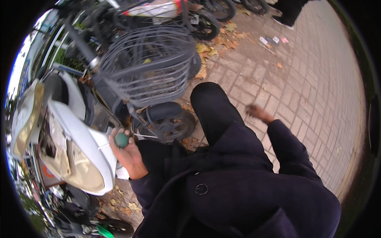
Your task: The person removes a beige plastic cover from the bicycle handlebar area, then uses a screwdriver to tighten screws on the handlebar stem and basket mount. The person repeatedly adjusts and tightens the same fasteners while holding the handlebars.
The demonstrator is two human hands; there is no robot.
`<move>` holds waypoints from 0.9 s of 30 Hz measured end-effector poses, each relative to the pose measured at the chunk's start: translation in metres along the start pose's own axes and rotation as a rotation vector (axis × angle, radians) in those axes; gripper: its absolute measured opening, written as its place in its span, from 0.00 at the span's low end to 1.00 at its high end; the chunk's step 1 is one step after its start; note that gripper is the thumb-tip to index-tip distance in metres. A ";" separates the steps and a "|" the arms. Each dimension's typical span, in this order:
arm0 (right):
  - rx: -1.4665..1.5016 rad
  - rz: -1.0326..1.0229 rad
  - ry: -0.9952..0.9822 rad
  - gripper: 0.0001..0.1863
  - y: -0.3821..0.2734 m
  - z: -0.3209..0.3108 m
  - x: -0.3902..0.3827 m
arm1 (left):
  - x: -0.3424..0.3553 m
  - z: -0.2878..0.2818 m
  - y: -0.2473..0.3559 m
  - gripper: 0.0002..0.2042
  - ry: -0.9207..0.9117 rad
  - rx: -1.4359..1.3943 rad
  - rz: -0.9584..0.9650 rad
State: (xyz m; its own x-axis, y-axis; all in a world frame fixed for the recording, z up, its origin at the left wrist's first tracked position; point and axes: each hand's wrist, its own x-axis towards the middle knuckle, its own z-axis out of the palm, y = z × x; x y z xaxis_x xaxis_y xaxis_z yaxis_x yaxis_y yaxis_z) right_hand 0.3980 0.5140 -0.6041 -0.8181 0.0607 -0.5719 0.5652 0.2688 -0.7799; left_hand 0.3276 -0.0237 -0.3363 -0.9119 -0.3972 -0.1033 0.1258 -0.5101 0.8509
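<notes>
My left hand [129, 156] is turned palm up, with its fingers curled round a small green ball [121, 140]. It hangs beside the white front panel [81, 139] of a parked scooter; whether they touch is hard to tell. Over the paving on the other side, my right hand [260, 113] is held out away from my body. Motion blurs its fingers, and I see no object in it. Both arms wear dark coat sleeves, and one of my knees [214, 107], in black trousers, is raised ahead.
A grey wire basket [147, 71] above a small wheel [172, 125] stands close ahead on the left. More parked two-wheelers line that side. Fallen leaves [232, 33] and litter [274, 40] lie on the brick paving [305, 87]. Another person's dark-clothed leg [287, 12] shows at the top right.
</notes>
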 end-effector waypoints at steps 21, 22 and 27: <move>0.054 0.472 -0.732 0.31 0.076 0.064 -0.001 | 0.101 0.002 -0.098 0.13 0.258 0.251 0.062; 0.025 0.483 -0.725 0.31 0.073 0.065 -0.006 | 0.100 0.001 -0.097 0.15 0.242 0.246 0.057; -0.130 0.505 -0.662 0.32 0.043 0.069 -0.041 | 0.093 -0.011 -0.085 0.16 0.196 0.154 0.108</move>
State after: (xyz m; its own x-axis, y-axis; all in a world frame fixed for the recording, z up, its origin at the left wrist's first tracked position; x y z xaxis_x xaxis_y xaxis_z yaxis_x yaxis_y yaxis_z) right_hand 0.4630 0.4571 -0.6320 -0.2156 -0.3622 -0.9068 0.7968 0.4716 -0.3778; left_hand 0.2362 -0.0257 -0.4242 -0.8014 -0.5909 -0.0925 0.1438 -0.3405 0.9292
